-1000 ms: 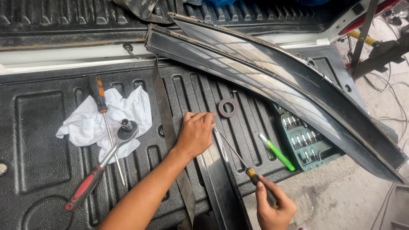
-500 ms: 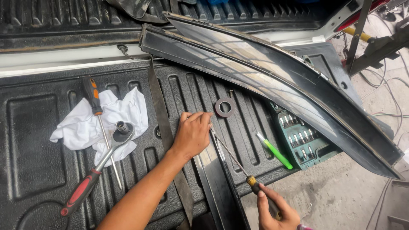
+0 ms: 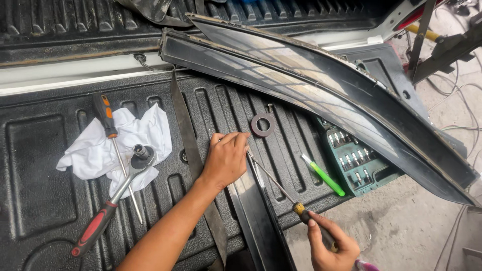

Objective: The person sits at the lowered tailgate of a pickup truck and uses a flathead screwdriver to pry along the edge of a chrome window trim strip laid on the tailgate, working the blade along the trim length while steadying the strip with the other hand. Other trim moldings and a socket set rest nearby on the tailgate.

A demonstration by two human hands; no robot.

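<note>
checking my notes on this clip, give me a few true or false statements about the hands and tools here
1. The right hand holds a screwdriver by its handle. True.
2. The left hand grips the ratchet wrench. False: the wrench lies on the white rag, and the left hand presses on a dark trim strip.
3. A green-handled tool lies beside the socket case. True.
4. The orange-handled screwdriver lies inside the socket case. False: it lies across the white rag.
5. A dark ring lies on the ribbed liner beyond the left hand. True.
</note>
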